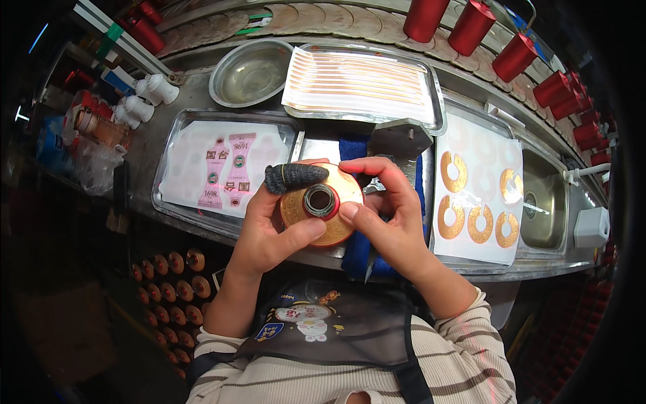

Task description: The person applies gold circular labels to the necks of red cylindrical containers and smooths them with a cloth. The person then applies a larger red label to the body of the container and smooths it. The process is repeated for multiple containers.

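Holding the bottle (321, 200), both hands meet ahead of the apron (367, 330), which I take in from above. Bottle tipped so that its uncapped neck faces my camera; gold ring (333, 236) on the shoulder, around the neck, red showing along the edge. Left hand (269, 229): grip grasping the bottle's left side, thumb pressed below and left of the neck, a dark finger cover (296, 177) lying over the top of the gold. Right hand (396, 225): grip grasping the bottle's right side, thumb on the gold just right of the neck, index finger at the upper edge. Its other fingers are partly hidden; I cannot tell how they sit.

Around the bottle, on the desk (190, 89): blue cloth (367, 262) just to its right, running down below it. Metal block (402, 138) beyond it, to the right. Left of it, a tray (288, 136) with a white sheet and pink labels (239, 168). Beyond it, gold strips (356, 77) on white backing, in another tray; a metal bowl (225, 81) beyond and left. Right of it, five gold C-shapes (451, 217) on a white sheet; farther right, a sink (548, 225). Farthest beyond it, red bottles (473, 27) on a conveyor (202, 37).
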A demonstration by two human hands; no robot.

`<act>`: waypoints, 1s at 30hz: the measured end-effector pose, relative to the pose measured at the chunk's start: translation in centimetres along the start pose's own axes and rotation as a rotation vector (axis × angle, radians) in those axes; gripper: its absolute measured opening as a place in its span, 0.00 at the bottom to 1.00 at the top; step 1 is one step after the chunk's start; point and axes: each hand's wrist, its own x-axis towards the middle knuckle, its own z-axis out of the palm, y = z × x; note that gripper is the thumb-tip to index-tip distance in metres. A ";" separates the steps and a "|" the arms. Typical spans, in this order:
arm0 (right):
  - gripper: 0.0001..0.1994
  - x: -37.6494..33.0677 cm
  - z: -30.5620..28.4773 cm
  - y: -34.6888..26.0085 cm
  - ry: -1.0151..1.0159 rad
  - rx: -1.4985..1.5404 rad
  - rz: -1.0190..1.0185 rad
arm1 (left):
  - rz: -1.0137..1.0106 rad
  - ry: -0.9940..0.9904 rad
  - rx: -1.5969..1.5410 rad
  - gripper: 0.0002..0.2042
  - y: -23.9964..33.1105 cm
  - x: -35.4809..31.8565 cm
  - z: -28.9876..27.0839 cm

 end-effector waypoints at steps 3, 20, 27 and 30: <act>0.22 0.0 0.1 -0.1 0.002 0.017 0.013 | 0.006 -0.004 0.006 0.29 -0.2 0.0 -0.2; 0.21 0.6 -0.6 -0.9 -0.053 0.196 0.067 | 0.096 -0.015 0.134 0.29 -0.2 0.0 -0.1; 0.27 -0.4 -1.1 0.0 -0.067 -0.104 -0.042 | 0.087 0.044 0.171 0.31 -0.2 -0.2 0.9; 0.27 -0.3 -1.0 0.2 -0.051 -0.059 -0.021 | 0.095 0.050 0.159 0.31 -0.3 -0.2 1.0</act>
